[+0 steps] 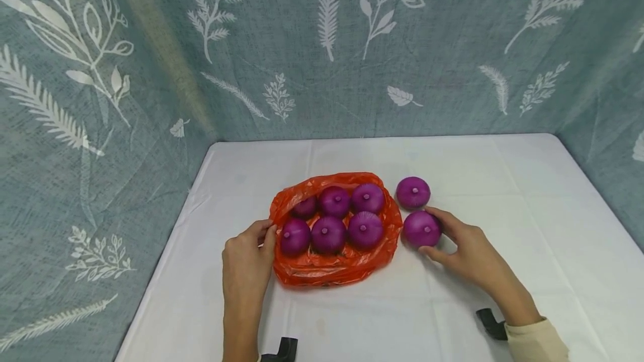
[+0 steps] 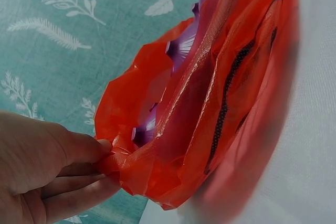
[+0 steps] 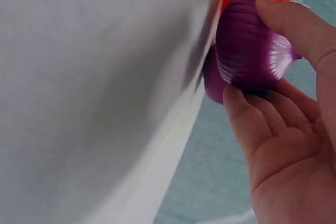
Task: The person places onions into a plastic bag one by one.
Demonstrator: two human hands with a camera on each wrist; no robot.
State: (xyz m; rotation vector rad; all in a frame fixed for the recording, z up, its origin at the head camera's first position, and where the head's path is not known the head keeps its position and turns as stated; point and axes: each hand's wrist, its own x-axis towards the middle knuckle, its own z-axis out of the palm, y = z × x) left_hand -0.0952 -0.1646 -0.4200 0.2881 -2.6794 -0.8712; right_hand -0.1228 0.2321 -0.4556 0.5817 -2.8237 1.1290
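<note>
A red plastic bag (image 1: 322,275) lies spread open on the white table with several purple onions (image 1: 328,234) inside it. My left hand (image 1: 249,264) pinches the bag's left rim between thumb and fingers; the left wrist view shows the crumpled red film (image 2: 126,163) at the fingertips. Just right of the bag, my right hand (image 1: 468,250) grips a purple onion (image 1: 421,229), thumb on the near side and fingers on the far side. In the right wrist view this onion (image 3: 249,45) sits between thumb and fingertips. Another onion (image 1: 413,192) stands right behind it, outside the bag.
The white-covered table (image 1: 503,183) reaches back to a blue-green curtain (image 1: 302,88) with white leaf prints, which also hangs along both sides. A black wrist mount (image 1: 492,324) shows below the right hand, and another black mount (image 1: 284,349) near the left wrist.
</note>
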